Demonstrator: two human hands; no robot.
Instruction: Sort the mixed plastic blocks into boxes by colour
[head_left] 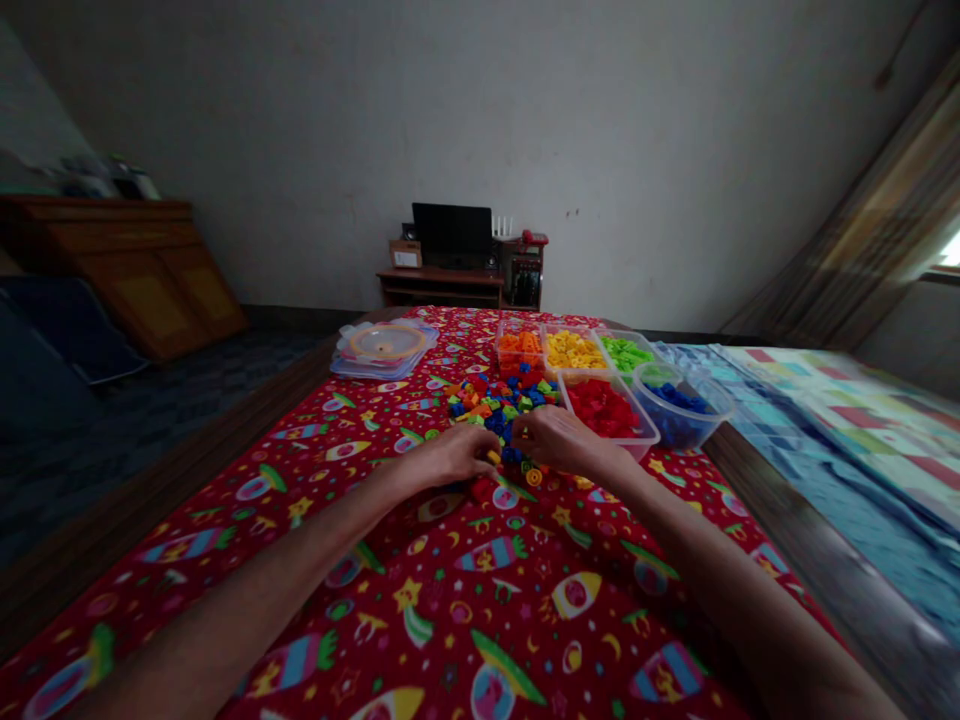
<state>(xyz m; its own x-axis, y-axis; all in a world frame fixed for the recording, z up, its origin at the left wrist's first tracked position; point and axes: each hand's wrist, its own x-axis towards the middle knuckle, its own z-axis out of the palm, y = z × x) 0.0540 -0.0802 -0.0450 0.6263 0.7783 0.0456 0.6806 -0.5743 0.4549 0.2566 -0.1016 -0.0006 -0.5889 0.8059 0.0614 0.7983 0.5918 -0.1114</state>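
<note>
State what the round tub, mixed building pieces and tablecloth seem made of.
Round tub: probably smooth clear plastic; blue pieces show through its wall. Mixed building pieces: likely smooth molded plastic, from their even colors. Tablecloth: printed fabric or vinyl; surface texture too blurred to tell.

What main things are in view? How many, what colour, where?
tablecloth: 1, patterned red, centre
table: 1, brown, under tablecloth
small pieces: many, multicoloured, heaped on tablecloth
containers: 5, clear, holding orange, yellow, green, red, blue pieces, tablecloth's right
lids: several, translucent, tablecloth's left
desk: 1, brown, back
monitor: 1, black, on desk
cabinet: 1, brown, far left
bedding: some, multicoloured, right
curtain: 1, brownish, far right
left hand: 1, bare, at pieces
right hand: 1, bare, at pieces
</note>
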